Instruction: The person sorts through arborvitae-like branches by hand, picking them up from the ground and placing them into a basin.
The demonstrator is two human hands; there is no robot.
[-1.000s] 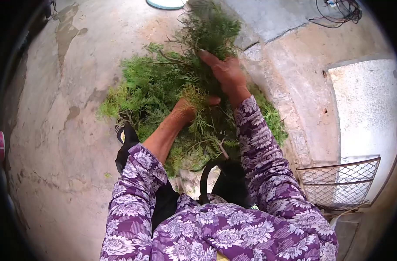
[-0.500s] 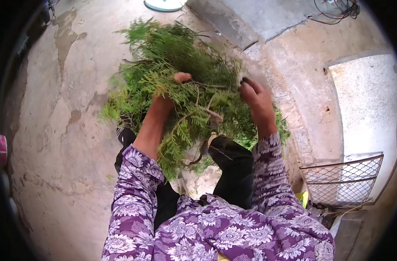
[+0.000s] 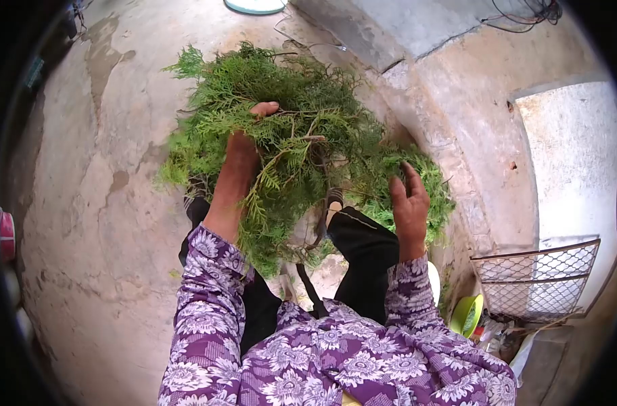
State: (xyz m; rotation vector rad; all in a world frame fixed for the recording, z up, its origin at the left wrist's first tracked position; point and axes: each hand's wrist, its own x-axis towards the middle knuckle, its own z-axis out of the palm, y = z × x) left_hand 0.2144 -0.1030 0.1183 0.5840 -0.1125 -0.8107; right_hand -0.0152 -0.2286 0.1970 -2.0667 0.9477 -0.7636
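Observation:
A big bunch of green leafy branches spreads in front of me, over my legs. My left hand is wrapped round its stems, with the thumb showing and the other fingers hidden under leaves. To the right of the bunch, my right hand is raised with thumb and fingers apart and nothing between them. More green sprigs lie just behind and beside that hand. A cut stem end pokes out near the middle of the bunch.
A metal mesh rack leans at the right, near a lime-green bowl. Dark cables lie at the top right. A pale round object is at the top edge. A pink container stands at the far left.
My right hand has come down, away from the upper branches, and its fingers have spread. My left hand has shifted slightly up and left with the bunch. More of the green bowl shows.

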